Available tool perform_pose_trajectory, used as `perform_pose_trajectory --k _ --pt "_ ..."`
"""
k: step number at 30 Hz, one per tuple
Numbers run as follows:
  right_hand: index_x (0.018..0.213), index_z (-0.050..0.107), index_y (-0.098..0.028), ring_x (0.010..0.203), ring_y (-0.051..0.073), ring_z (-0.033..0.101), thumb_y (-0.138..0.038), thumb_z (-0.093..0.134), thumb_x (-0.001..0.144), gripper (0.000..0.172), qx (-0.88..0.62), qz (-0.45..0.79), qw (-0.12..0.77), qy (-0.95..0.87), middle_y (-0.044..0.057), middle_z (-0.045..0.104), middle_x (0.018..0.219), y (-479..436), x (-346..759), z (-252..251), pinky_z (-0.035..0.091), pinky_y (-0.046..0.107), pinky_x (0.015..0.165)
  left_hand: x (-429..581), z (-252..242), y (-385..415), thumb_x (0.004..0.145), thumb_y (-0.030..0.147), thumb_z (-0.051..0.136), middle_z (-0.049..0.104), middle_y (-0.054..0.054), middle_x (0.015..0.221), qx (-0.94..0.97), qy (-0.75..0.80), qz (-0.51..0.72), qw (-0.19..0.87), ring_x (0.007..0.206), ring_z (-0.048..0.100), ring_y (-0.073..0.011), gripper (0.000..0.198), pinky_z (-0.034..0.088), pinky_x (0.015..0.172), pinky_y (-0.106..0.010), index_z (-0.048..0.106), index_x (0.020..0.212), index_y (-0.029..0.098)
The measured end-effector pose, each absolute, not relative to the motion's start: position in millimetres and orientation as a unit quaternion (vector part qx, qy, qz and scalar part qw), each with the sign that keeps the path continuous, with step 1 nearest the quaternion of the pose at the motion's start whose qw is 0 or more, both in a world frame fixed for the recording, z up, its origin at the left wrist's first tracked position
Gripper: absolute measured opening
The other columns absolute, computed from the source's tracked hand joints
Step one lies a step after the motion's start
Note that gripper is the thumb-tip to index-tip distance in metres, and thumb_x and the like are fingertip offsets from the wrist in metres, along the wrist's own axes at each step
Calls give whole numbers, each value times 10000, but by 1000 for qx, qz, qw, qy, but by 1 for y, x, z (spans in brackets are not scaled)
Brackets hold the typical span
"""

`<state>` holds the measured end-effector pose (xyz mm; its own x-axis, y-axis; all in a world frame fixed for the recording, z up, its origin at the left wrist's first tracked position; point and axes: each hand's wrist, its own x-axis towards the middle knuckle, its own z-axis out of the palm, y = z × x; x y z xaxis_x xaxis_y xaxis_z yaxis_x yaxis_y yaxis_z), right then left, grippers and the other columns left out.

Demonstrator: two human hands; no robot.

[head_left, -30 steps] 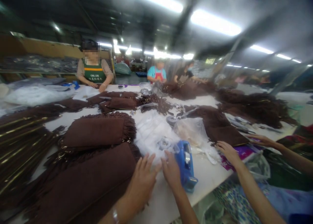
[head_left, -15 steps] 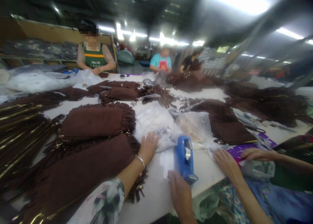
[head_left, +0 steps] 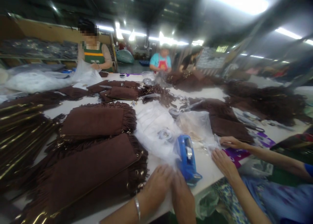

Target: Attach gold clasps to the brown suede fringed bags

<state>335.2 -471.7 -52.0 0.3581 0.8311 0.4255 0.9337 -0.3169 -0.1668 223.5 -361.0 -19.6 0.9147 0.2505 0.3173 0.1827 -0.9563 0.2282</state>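
Observation:
My left hand (head_left: 157,183), with a silver bangle at the wrist, is close against my right hand (head_left: 182,193) near the table's front edge. Both sets of fingers are pressed together and bent downward; what lies under them is hidden. Just beyond the fingertips is the edge of a heap of white plastic bags (head_left: 151,126). A blue tape dispenser (head_left: 182,165) stands right beside my right hand. To the left lie brown fringed bags, one close in front (head_left: 95,171) and another behind it (head_left: 93,121).
On the right, a co-worker's hands (head_left: 225,162) touch a clear plastic bag (head_left: 195,124) near a purple sheet (head_left: 236,157). Gold zippers (head_left: 22,132) lie at far left. A co-worker in a green apron (head_left: 94,56) and others stand across the table (head_left: 207,94).
My left hand has come back from the white plastic heap and down to meet my right hand. The co-worker's hand at right has reached in to the clear bag.

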Motion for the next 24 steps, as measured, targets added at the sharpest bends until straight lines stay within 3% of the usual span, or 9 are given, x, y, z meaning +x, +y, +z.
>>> perform_pose_trajectory --k 2,5,8,11,13,16,20,24 --pt "1226 588 -182 1171 305 597 -126 353 893 412 -784 -120 221 -567 155 602 1318 -474 358 -41 541 446 884 237 -28 -353 970 219 460 479 -110 1434 971 153 149 107 1247 469 -272 469 425 998 -404 382 1429 159" --pt "1076 684 -259 1203 308 571 -135 318 886 431 -779 -78 240 -574 95 688 1158 -474 440 -3 483 518 980 254 -37 -342 947 276 526 545 -141 1350 971 159 135 113 1121 532 -304 426 465 881 -436 475 1353 156" --pt "875 728 -218 1177 361 583 -131 186 895 549 -787 -64 237 -566 168 712 959 -472 534 30 391 632 1034 257 -43 -340 947 203 499 564 -166 1313 973 137 137 126 1064 549 -314 326 471 848 -452 550 1261 129" --pt "792 718 -254 1138 340 609 -207 204 945 537 -792 -44 238 -561 133 709 874 -473 576 38 380 614 1065 251 -46 -344 938 120 478 586 -176 1271 968 133 144 155 1048 557 -299 261 469 876 -439 597 1169 107" --pt "868 713 -259 1158 316 594 -276 257 987 471 -798 -45 251 -546 107 705 941 -474 565 34 377 594 1078 246 -47 -345 926 101 502 621 -155 1199 960 148 153 183 1059 561 -276 195 462 915 -406 624 1077 117" --pt "1123 639 -223 1163 270 567 -383 471 983 271 -808 -56 278 -517 93 634 1194 -476 510 21 458 539 1007 242 -46 -345 919 107 516 662 -99 1017 942 182 164 230 974 590 -226 117 467 882 -336 623 947 146" --pt "1208 584 -217 1070 226 597 -373 575 952 300 -809 -54 303 -500 88 575 1275 -483 418 -2 527 439 912 243 -40 -343 883 153 565 637 -52 824 916 223 171 286 811 592 -208 75 458 750 -302 585 812 165" --pt "1217 579 -209 1060 227 607 -377 584 947 318 -806 -47 315 -499 85 582 1263 -489 355 -26 534 438 901 247 -36 -342 879 187 562 651 -62 848 899 219 174 336 848 595 -222 106 444 813 -325 595 779 176"
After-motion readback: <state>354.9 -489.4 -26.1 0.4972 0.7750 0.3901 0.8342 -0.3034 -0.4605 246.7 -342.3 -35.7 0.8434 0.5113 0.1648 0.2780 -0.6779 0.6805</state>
